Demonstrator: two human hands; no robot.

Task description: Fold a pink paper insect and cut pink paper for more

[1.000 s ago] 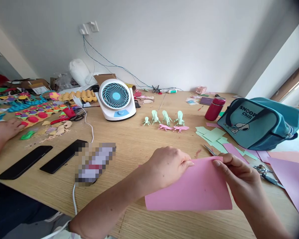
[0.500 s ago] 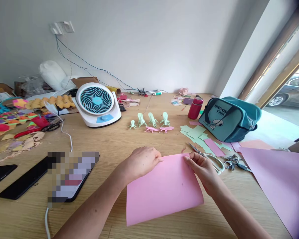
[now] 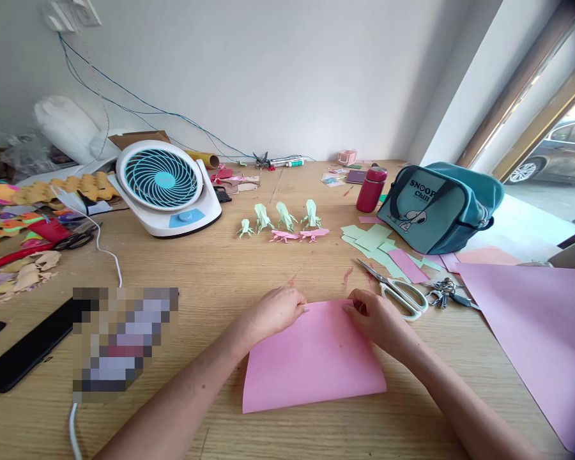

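A pink paper sheet [image 3: 316, 364] lies curved over the wooden table [image 3: 211, 268], its near edge bowed. My left hand [image 3: 278, 313] pinches its far edge on the left, fingers pressed together. At the far right corner, my right hand [image 3: 371, 316] grips the same edge between thumb and curled fingers. White-handled scissors [image 3: 402, 297] rest just beyond my right hand, blades pointing away to the left. Farther back stand several folded green paper figures [image 3: 286, 216], with two pink ones [image 3: 314, 235] in front of them.
A white and blue fan [image 3: 167, 185] stands at the back left, a phone [image 3: 129, 338] nearer. Behind the scissors are green paper pieces [image 3: 374, 236], a red bottle [image 3: 371, 190] and a teal bag [image 3: 436, 207]. Keys [image 3: 443, 292] and a large pink sheet [image 3: 536, 319] lie right.
The camera view has shifted slightly. My right hand has moved a little left along the far edge, closer to my left hand, uncovering more of the scissors' handles.
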